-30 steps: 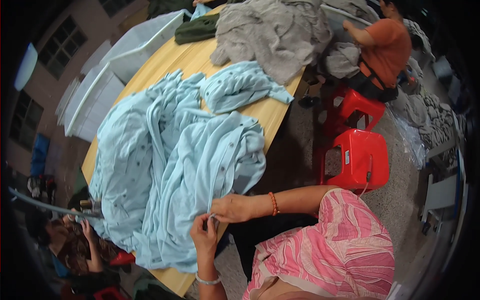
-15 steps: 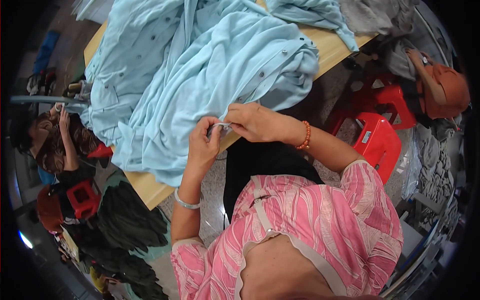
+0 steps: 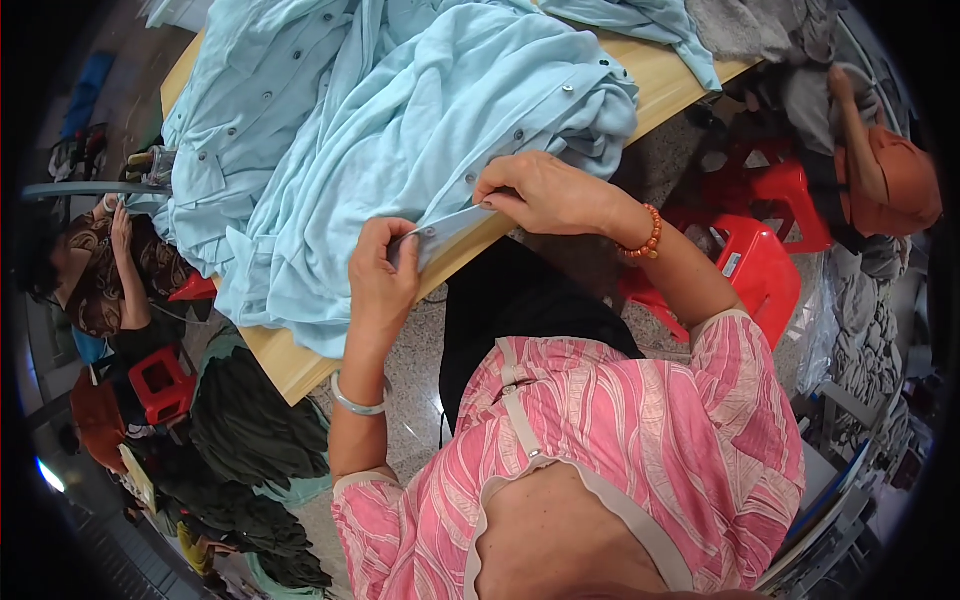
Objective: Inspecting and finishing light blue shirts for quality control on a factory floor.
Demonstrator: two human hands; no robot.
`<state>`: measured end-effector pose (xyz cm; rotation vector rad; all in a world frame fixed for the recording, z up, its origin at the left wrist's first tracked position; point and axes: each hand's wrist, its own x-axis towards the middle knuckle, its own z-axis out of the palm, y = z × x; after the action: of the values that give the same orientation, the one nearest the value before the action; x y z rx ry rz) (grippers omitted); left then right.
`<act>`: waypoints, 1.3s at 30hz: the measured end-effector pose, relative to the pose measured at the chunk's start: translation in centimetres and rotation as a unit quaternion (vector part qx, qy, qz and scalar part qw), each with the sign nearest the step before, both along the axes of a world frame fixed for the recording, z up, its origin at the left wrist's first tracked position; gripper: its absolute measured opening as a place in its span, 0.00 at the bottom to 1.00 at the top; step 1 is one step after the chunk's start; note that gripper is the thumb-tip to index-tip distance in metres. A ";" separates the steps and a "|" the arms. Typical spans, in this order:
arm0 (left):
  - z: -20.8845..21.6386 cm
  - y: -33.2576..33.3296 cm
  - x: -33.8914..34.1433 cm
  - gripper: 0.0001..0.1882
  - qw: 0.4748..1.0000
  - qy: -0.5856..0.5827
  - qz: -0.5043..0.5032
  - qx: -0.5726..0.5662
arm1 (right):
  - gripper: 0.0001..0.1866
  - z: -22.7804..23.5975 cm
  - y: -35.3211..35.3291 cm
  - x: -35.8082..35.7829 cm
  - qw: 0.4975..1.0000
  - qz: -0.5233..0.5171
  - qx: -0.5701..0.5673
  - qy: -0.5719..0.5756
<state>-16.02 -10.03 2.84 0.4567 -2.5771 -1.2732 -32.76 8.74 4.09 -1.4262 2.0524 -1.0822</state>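
Observation:
A light blue buttoned garment (image 3: 420,140) lies bunched in soft folds over the near edge of the table. My left hand (image 3: 383,270) is closed on its front button band, thumb and fingers pinching the edge beside a button. Farther along the same band, my right hand (image 3: 550,192) pinches the edge between thumb and forefinger. Between the two hands the strip (image 3: 460,222) is stretched straight. Dark round buttons (image 3: 519,134) run along the band beyond my right hand. Another light blue garment (image 3: 265,95) with similar buttons lies to the left.
Wooden table (image 3: 665,95) shows at the right and near corner. Red stools (image 3: 745,275) stand at right, another red stool (image 3: 162,388) at left. A pile of dark green garments (image 3: 260,420) lies lower left. Grey cloth (image 3: 750,30) sits far right. Co-workers sit on both sides.
My right hand has moved away from my left, up and to the right along the band. The edge, earlier pinched between both hands close together, is now drawn out between them.

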 end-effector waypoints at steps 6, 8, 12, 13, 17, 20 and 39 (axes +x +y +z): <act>2.3 4.2 -3.3 0.19 0.986 0.113 -0.105 -0.056 | 0.09 1.2 0.0 -1.1 0.999 0.015 0.008 -0.044; 1.9 4.0 -4.2 0.18 0.990 0.091 -0.103 -0.043 | 0.09 2.6 -0.4 -1.3 0.968 -0.014 0.127 -0.215; -0.7 2.4 -4.5 0.12 0.995 -0.028 -0.086 0.047 | 0.09 2.6 -0.4 -1.5 0.955 -0.014 0.114 -0.274; -0.8 2.2 -4.6 0.10 0.993 -0.041 -0.077 0.084 | 0.08 2.0 -0.1 -1.4 0.970 0.003 0.069 -0.235; -0.8 2.1 -4.4 0.09 0.987 -0.056 -0.092 0.118 | 0.07 0.8 0.5 -0.7 0.999 -0.011 -0.014 -0.032; -1.0 2.3 -4.3 0.07 0.987 -0.037 -0.085 0.130 | 0.05 0.6 0.4 -0.1 0.998 -0.010 -0.060 0.011; 0.2 3.4 -7.0 0.05 0.990 0.075 -0.101 -0.066 | 0.07 -2.4 0.2 1.7 0.990 -0.057 -0.098 0.081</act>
<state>-23.03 -6.59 3.04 0.0718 -2.6090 -1.1385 -31.10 8.94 1.73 -1.5523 2.2154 -1.2825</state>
